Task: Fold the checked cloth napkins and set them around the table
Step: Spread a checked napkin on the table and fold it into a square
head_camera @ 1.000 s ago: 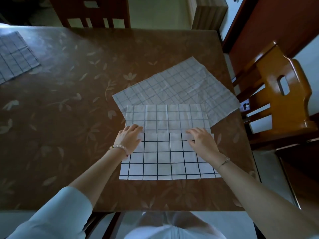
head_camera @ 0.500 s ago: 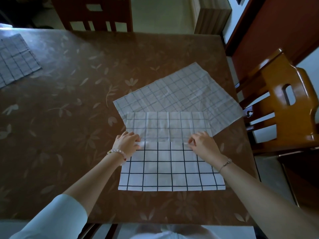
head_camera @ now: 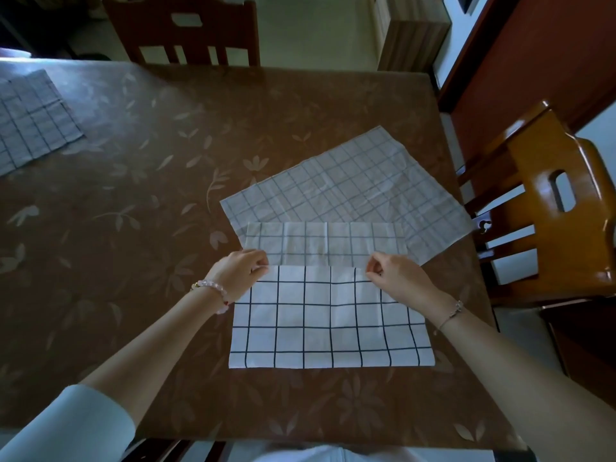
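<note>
Head view, the only one:

- Working napkin [head_camera: 330,321] lies at the near right of the table [head_camera: 133,228], square to the near edge, long axis running left-right across the body.
- The near part shows the bold grid and a paler band shows beyond it. It reads as a flap folded up from the near side, with its free edge on the line of the hands.
- Left hand [head_camera: 238,273] pinches that free edge near its left end, fingers curled, thumb and fingertips closed on the cloth. Right hand [head_camera: 396,278] does the same near the right end. Both wrists are over the flap.
- Key relation: the napkin's far edge runs parallel to the pinched edge, just beyond the fingertips and away from the body. Neither hand is nearer — the grip is symmetric. My read is that the next move pushes straight forward, both hands together, until the edges meet.
- Risk: the far edge overlaps the spare napkin [head_camera: 350,191], which lies open and skewed — dragging could shift it.
- One folded napkin [head_camera: 30,121] is set at the far left, well apart.
</note>
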The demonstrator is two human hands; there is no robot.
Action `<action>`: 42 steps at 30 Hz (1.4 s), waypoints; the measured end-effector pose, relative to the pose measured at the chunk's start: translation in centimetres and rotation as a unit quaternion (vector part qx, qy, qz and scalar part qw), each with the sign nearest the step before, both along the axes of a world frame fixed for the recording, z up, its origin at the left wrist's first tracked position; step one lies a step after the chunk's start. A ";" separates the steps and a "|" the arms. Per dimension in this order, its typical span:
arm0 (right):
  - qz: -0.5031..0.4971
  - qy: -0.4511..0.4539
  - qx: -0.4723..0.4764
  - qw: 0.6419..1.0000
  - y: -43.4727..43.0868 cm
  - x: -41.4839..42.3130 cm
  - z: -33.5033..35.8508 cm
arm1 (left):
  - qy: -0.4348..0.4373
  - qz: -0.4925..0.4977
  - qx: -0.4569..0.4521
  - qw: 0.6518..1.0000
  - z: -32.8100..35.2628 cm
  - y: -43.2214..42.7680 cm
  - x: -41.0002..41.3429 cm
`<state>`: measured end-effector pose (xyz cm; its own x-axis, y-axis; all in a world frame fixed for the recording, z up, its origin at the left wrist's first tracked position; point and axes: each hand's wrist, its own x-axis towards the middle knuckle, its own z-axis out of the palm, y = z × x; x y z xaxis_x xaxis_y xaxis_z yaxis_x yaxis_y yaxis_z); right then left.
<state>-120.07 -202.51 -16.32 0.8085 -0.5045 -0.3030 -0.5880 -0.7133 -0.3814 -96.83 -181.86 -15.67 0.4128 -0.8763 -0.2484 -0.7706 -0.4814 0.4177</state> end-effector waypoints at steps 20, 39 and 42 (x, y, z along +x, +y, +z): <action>-0.115 -0.018 0.012 0.993 -6.5 7.2 -0.1 | -0.021 0.117 -0.019 0.993 -1.2 -7.8 5.2; -0.107 -0.047 -0.050 0.992 -7.2 7.0 -3.0 | -0.065 0.149 -0.040 0.986 -3.9 -7.3 5.7; -0.100 -0.052 -0.056 0.992 -7.1 7.0 -3.0 | -0.067 0.151 -0.040 0.985 -3.8 -7.2 5.7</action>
